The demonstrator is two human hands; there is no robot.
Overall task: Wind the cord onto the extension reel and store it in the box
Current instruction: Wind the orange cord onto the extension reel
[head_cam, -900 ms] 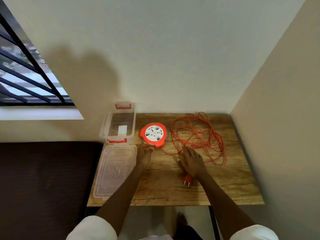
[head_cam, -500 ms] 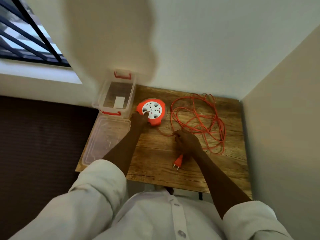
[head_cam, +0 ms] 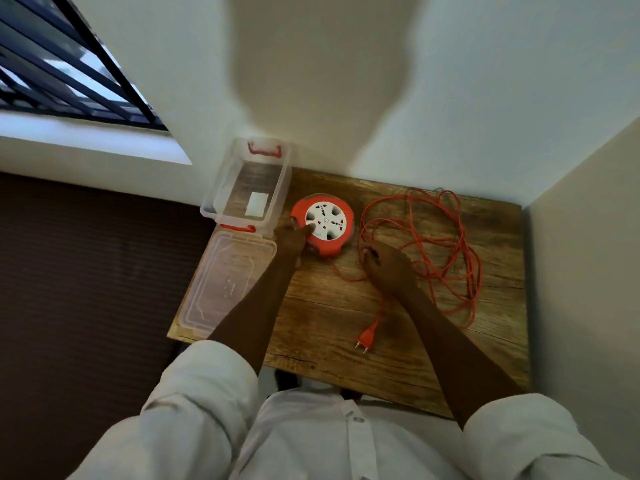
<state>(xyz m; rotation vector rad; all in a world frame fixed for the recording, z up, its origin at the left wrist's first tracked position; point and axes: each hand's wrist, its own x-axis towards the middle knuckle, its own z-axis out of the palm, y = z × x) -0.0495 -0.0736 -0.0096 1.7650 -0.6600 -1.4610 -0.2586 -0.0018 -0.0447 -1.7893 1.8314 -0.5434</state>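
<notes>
While the left hand [head_cam: 293, 241] rested fingertips on the reel [head_cam: 323, 224], right hand [head_cam: 389, 268] at three o'clock pinched the loose cord [head_cam: 460, 237], clear box [head_cam: 249, 188] at nine o'clock.

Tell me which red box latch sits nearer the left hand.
The near-end latch, beside the lid, lies just left of the left hand. The other latch is at the wall end.

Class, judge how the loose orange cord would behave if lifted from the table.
The orange cord looks thin and lies in loose, overlapping loops, so it would probably hang floppy and tangle. The plug at its free end would likely dangle.
</notes>
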